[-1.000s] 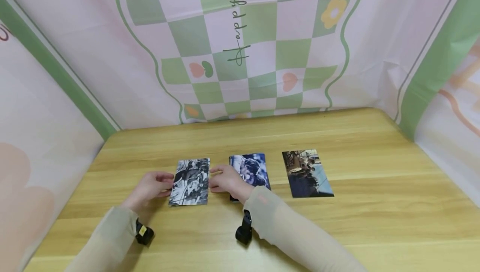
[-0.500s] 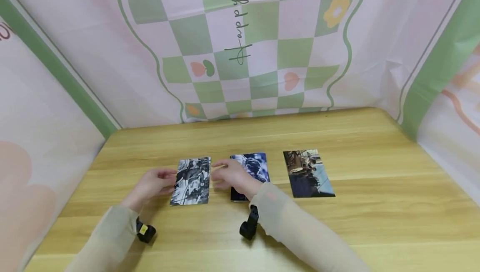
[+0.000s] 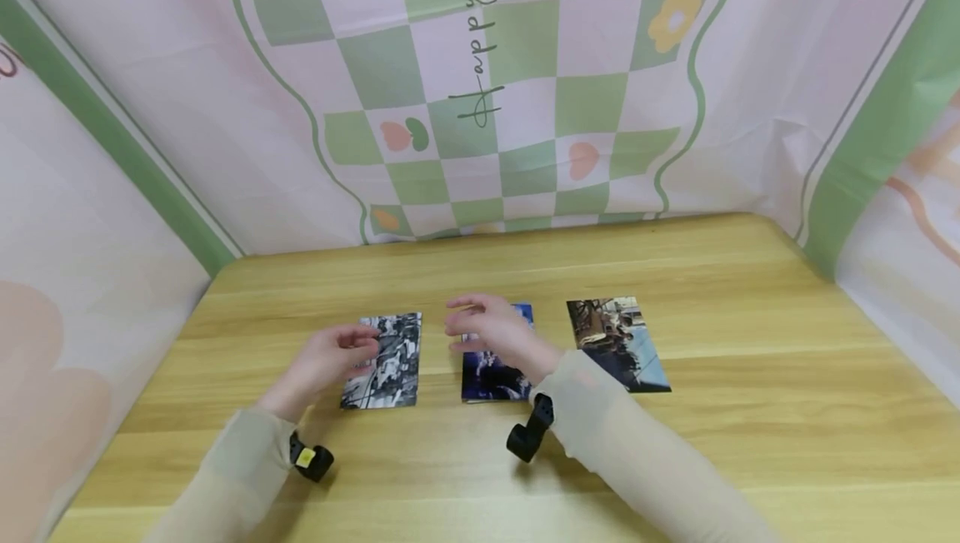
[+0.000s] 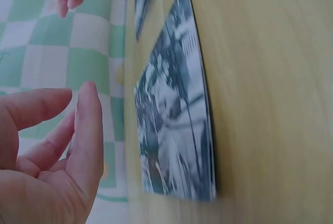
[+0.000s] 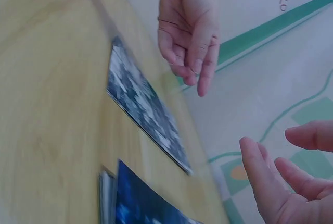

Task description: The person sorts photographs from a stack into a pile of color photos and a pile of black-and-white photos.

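Three photo stacks or prints lie in a row on the wooden table. The left one is a black-and-white photo stack [image 3: 393,368], its layered edge showing in the left wrist view. My left hand [image 3: 333,360] hovers over its left part, fingers loosely bent and holding nothing. In the middle lies a blue-toned photo stack [image 3: 495,376], partly hidden under my right hand [image 3: 498,331]. That hand is raised above it, fingers apart from the thumb, with nothing between them. At the right is a colour photo [image 3: 622,343], its lower left overlapped by my right wrist.
The wooden table [image 3: 480,468] has its far edge against a checkered curtain [image 3: 525,110]. More printed cloth [image 3: 90,193] hangs at the left side. A black wrist camera [image 3: 311,460] is strapped to my left wrist, another camera [image 3: 528,430] to my right.
My right hand has moved right and up, away from the black-and-white stack to over the blue-toned one. The left hand has shifted right, over the black-and-white stack, which lies still.
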### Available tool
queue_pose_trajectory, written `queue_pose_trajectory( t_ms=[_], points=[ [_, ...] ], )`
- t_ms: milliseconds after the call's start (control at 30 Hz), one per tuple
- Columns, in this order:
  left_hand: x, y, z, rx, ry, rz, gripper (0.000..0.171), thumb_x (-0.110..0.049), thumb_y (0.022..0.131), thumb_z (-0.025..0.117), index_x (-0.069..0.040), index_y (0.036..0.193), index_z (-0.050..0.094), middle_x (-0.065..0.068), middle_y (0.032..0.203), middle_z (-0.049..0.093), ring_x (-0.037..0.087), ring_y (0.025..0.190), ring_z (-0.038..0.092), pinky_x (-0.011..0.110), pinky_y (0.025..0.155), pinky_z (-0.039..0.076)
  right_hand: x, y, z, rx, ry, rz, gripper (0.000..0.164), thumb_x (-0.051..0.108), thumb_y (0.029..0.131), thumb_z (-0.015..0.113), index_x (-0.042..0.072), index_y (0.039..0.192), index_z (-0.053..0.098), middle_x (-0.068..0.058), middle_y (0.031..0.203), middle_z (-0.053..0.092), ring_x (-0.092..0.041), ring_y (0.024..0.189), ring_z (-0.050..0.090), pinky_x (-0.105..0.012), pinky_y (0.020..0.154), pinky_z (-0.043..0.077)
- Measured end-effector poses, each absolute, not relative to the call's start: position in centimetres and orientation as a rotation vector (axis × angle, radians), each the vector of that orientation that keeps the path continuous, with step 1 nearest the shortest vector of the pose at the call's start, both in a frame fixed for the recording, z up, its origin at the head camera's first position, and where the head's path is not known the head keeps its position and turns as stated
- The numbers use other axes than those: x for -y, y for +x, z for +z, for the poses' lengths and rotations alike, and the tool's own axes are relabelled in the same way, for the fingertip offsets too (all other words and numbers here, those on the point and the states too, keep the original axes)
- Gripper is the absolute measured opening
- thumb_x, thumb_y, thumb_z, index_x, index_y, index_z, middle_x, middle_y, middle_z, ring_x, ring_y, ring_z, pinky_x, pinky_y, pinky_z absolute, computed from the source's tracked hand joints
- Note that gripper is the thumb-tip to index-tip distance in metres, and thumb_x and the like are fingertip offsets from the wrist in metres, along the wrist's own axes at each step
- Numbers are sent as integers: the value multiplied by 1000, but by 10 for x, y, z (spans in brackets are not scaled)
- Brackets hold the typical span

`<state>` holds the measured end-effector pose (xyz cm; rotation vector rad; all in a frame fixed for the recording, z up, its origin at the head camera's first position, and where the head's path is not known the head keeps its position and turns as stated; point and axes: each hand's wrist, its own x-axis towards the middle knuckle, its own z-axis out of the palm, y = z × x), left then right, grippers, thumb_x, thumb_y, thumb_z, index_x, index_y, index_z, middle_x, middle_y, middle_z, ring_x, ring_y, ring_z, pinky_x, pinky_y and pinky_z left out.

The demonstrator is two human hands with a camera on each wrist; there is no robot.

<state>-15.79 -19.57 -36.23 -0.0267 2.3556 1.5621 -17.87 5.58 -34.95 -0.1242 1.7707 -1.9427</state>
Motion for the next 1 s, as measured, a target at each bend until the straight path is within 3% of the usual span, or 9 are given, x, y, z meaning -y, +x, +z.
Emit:
queue_pose_trajectory(
  t_ms=[267,500,733,1000],
  points=[
    [181,-161,-359,-2228,-23,1677,40,-3,93,55,9,131,46,23,118,55,25,103,59,35,93,55,-82,-182,-345,-1778,-138,-1945,45,2,97,48,-3,140,38,-30,136,42,-42,120,48,-37,91,56],
    [161,-166,-357,-2188,11,1693,39,-4,95,54,6,132,47,23,120,54,28,106,58,30,88,56,-105,-182,-340,-1780,-161,-1935,47,2,97,47,-4,141,34,-31,140,37,-41,122,46,-49,102,47],
    [138,-169,-359,-2156,59,1697,37,-3,95,53,7,131,48,26,121,54,34,111,56,38,92,55,-127,-181,-342,-1844,-142,-1916,47,6,97,49,-4,141,34,-31,138,38,-29,112,54,-38,95,54],
    [117,-169,-363,-2134,122,1693,36,-1,94,53,8,129,49,26,117,55,36,107,58,39,90,56,-143,-181,-353,-1891,-158,-1889,49,6,97,48,-8,141,31,-30,136,38,-33,116,50,-46,103,47]
  ],
)
